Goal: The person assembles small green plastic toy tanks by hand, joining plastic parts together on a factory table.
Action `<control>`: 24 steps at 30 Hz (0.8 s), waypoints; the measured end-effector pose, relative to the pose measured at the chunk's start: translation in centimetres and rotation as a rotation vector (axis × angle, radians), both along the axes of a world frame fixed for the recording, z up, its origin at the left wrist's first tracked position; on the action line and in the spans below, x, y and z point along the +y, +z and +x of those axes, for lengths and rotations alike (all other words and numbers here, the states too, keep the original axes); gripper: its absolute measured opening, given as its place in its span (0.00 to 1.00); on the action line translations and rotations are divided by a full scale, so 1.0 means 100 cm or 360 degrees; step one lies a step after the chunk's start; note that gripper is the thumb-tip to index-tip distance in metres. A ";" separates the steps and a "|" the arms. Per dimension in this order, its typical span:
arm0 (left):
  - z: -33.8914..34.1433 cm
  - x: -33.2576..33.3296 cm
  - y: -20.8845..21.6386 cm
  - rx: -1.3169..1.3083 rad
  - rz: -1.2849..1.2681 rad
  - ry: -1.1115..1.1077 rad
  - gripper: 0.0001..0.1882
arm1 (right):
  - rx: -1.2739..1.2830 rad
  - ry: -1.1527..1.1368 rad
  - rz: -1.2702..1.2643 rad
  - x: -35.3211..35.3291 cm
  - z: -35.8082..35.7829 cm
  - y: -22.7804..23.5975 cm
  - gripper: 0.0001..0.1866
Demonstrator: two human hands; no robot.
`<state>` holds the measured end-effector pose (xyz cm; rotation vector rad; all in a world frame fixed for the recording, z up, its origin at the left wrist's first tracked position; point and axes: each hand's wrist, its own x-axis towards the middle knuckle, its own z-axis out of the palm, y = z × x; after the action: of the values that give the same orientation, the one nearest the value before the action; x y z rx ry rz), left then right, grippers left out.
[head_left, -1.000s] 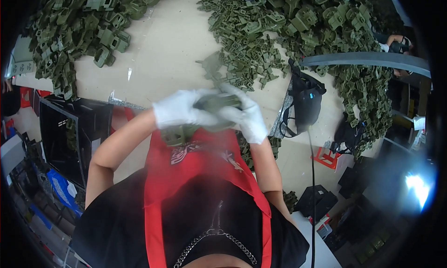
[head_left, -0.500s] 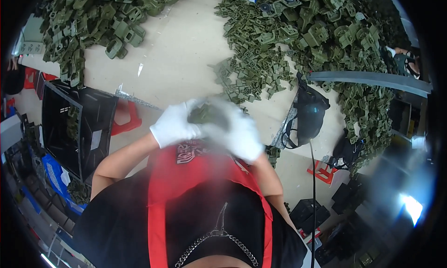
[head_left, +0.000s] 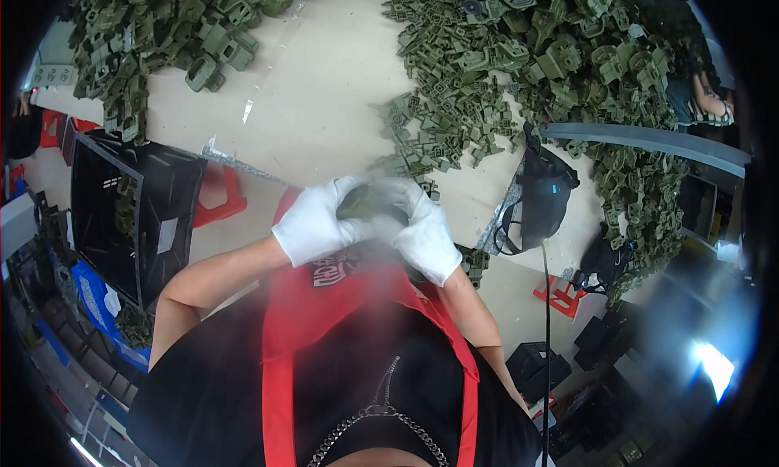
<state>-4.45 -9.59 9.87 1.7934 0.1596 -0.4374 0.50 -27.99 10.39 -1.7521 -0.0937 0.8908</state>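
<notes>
In white gloves, my left hand [head_left: 318, 222] and my right hand [head_left: 426, 232] meet in front of my red apron [head_left: 324, 309]. Between them they grip an olive-green plastic part [head_left: 365, 203], its outline blurred and half covered by the gloves. My left fingers curl round its left side. The right fingers close over its right side, with both thumbs near each other at the front. Just beyond the hands is the near edge of a pale table [head_left: 316, 126].
Heaped green plastic parts [head_left: 187, 29] cover the table's far left, and smaller green pieces [head_left: 454, 102] spread over its right. A black bag [head_left: 545, 195] hangs at the right edge. A black crate [head_left: 134, 223] stands at left by a red stool [head_left: 221, 197]. A grey bar [head_left: 649, 141] crosses at right.
My right hand has drawn inward and its fingers now close in on the part. The left hand has shifted slightly right. A person at the far right has moved.
</notes>
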 end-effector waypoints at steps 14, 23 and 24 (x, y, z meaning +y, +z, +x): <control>0.071 -0.028 0.034 -0.0385 0.0358 -0.0400 0.37 | -0.0478 0.0503 -0.0355 -0.048 0.039 0.027 0.48; 0.194 -0.140 -0.049 -0.0198 0.0076 -0.0888 0.39 | -0.0193 -0.0767 0.0181 -0.154 0.069 -0.092 0.36; 0.202 -0.153 -0.055 -0.0478 -0.0027 -0.0767 0.43 | -0.0114 -0.0853 0.0113 -0.185 0.091 -0.038 0.27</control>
<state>15.79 -24.87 4.37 1.8528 -0.4938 -0.4968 9.65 -46.50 6.60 -1.6272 0.2836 0.4279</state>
